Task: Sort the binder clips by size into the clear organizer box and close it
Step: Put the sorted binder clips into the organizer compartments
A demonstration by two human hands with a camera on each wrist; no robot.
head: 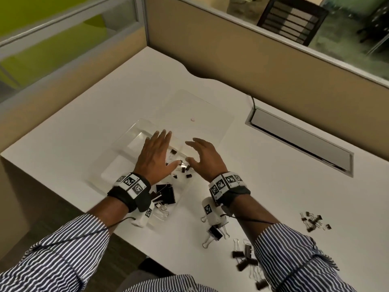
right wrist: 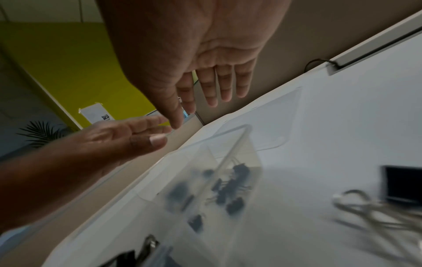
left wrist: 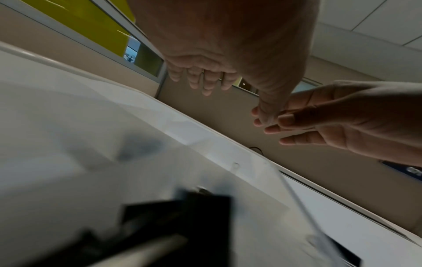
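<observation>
The clear plastic organizer box (head: 126, 148) sits open on the white table (head: 84, 127), toward its left edge. Its flat transparent lid (head: 200, 114) lies on the table just behind the box.

The left hand (head: 154, 158) hovers palm down over the box, fingers straight and together, holding nothing. Below its wrist, in the box's near compartment, lie large black binder clips (head: 166, 192) with silver wire handles. Small black binder clips (head: 185, 169) are scattered in the compartment between the two hands.

The right hand (head: 203, 159) hovers beside the left, fingers spread and relaxed, empty, thumb close to the left thumb.

Loose medium black clips (head: 245, 256) lie near the table's front edge, and a cluster of small clips (head: 314, 221) rests farther right.
</observation>
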